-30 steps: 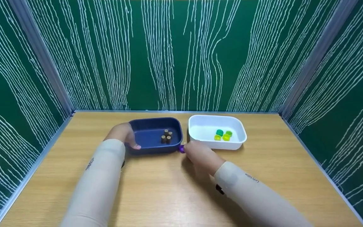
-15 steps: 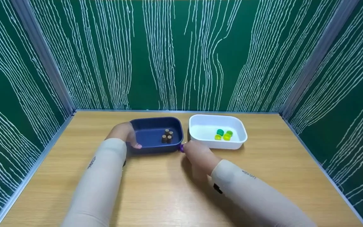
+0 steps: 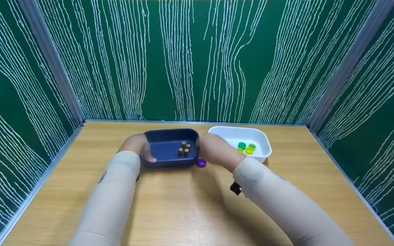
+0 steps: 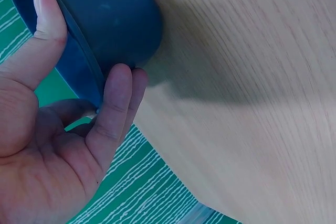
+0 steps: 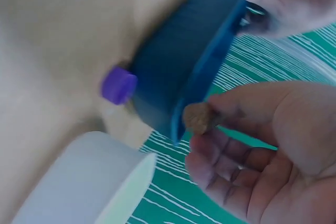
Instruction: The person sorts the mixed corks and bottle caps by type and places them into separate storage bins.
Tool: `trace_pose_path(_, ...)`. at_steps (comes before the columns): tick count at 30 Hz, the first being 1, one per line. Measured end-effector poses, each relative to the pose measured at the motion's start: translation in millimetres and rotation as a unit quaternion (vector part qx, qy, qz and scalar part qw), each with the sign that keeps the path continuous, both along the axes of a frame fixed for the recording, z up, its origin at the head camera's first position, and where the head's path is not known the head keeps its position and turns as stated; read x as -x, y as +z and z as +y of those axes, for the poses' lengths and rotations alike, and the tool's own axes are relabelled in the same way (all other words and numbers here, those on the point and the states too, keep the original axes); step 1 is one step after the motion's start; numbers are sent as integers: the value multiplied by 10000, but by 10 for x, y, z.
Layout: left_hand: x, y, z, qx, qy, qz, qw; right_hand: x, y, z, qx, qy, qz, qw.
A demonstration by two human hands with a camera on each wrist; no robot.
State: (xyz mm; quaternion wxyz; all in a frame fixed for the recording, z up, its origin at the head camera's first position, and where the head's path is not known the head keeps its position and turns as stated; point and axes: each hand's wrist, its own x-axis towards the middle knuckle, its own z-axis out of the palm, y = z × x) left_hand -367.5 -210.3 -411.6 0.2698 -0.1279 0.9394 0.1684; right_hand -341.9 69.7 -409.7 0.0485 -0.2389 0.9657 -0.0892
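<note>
At the left end of the dark blue tub (image 3: 164, 155), my left hand (image 3: 136, 147) grips the wall. In the left wrist view its thumb (image 4: 50, 17) lies over the rim and its fingers (image 4: 116, 93) press the outside. Several brown corks (image 3: 183, 149) stand inside the tub near its right end. My right hand (image 3: 215, 148) is at the tub's right rim, pinching another cork (image 5: 198, 118) between thumb and fingers, best seen in the right wrist view. Just below that hand, a purple bottle cap (image 3: 201, 163) lies on the table by the tub's corner.
Right of the tub stands a white tub (image 3: 267, 150), partly hidden by my right hand, with several green and yellow caps (image 3: 249, 150) in it. Green walls (image 3: 204, 61) with white wavy lines enclose the wooden table (image 3: 180, 205) at the back and both sides.
My right hand has risen from beside the purple cap to the tub's right rim, with a cork in its fingers. The purple cap now shows fully. My left hand keeps its grip on the tub.
</note>
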Motion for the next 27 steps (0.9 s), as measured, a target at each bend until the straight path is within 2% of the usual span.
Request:
trace_pose_path(3,-3,3,-4,42,-28,16,10000,90,99,-95,355,97,-112,9993)
trace_pose_path(6,-43,43,11,77,-81,-2,9999,195,89,-224,648,60,-197,9977)
trace_pose_path(11,-125,181,57,64,-186,-96,9998,359,-73,-452,1256,-113,-304,9916)
trace_pose_path(14,-101,184,41,32,-214,-133,9997,447,-205,-572,1503,-74,-220,9884)
trace_pose_path(21,-50,127,10,-51,-90,-92,9999,586,-470,-757,1187,-102,-4,9929)
trace_pose_path(27,-56,122,22,-45,-47,-33,10000,653,-609,-823,1012,-145,-137,9947)
